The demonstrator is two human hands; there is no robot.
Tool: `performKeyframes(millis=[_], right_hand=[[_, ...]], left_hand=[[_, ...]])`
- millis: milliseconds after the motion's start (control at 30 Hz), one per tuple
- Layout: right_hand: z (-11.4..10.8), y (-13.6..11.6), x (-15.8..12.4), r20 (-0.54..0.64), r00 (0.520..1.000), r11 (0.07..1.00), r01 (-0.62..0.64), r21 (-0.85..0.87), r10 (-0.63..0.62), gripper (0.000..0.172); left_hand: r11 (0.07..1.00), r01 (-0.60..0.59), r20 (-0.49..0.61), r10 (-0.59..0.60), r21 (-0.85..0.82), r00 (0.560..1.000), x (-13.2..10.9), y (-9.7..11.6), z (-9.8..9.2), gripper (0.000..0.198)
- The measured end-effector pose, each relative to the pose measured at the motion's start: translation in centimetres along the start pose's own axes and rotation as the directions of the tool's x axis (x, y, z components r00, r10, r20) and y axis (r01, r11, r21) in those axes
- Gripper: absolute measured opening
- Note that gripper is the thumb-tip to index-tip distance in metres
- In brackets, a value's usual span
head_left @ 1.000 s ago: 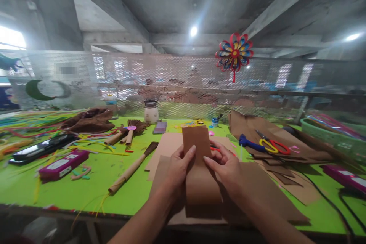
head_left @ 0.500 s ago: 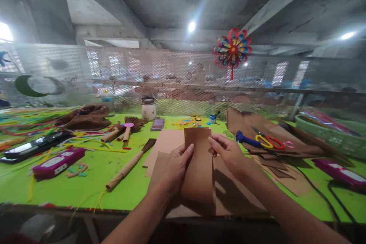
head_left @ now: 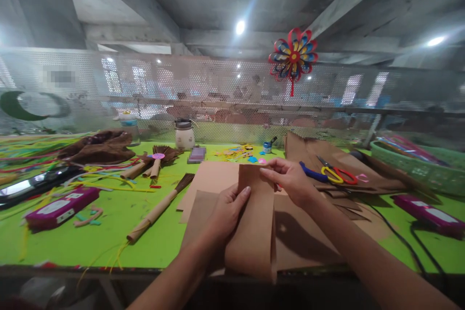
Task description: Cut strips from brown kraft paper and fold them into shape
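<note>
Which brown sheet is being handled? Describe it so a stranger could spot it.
On the green table, a pile of flat brown sheets lies near the front edge. The brown strip rises from that pile, with the left hand on its side and the right hand pinching its top corner. It alone is narrow and lifted.

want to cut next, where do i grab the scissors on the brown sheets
Probably by the yellow and red loop handles, coming from the near right. The scissors lie flat on the brown sheets, blades pointing away and left, loops facing up beside the blue-handled tool.
</note>
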State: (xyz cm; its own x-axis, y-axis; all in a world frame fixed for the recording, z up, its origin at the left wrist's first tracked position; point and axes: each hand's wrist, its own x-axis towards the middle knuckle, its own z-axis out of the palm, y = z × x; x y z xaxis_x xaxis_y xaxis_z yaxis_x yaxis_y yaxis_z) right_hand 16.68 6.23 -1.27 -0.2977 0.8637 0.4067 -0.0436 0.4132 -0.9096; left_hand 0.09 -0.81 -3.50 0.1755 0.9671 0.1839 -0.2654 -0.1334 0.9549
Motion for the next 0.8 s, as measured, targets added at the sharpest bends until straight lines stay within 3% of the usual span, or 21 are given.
performKeyframes(millis=[367, 567, 700, 800], right_hand=[[-1.1, 0.0, -0.5, 0.056, 0.998, 0.994, 0.001, -0.112, 0.005, 0.025], [-2.2, 1.3, -0.3, 0.208, 0.974, 0.989, -0.062, -0.133, 0.089, 0.033], [-2.5, 2.8, -0.2, 0.300, 0.946, 0.953, -0.024, -0.303, 0.119, 0.033], [-2.4, 4.1, 0.0, 0.292, 0.949, 0.873, 0.042, -0.487, 0.117, 0.030]], left_hand=[[0.984, -0.034, 0.030, 0.029, 0.173, 0.999, 0.3, -0.4, -0.2, 0.036], [0.983, 0.108, 0.091, -0.123, 0.150, 0.988, 0.0, 0.0, -0.2, 0.033], [0.953, 0.190, 0.099, -0.218, 0.236, 0.971, 0.3, -0.2, -0.3, 0.027], [0.901, 0.203, 0.018, -0.228, 0.384, 0.974, 0.9, -0.8, -0.1, 0.022]])
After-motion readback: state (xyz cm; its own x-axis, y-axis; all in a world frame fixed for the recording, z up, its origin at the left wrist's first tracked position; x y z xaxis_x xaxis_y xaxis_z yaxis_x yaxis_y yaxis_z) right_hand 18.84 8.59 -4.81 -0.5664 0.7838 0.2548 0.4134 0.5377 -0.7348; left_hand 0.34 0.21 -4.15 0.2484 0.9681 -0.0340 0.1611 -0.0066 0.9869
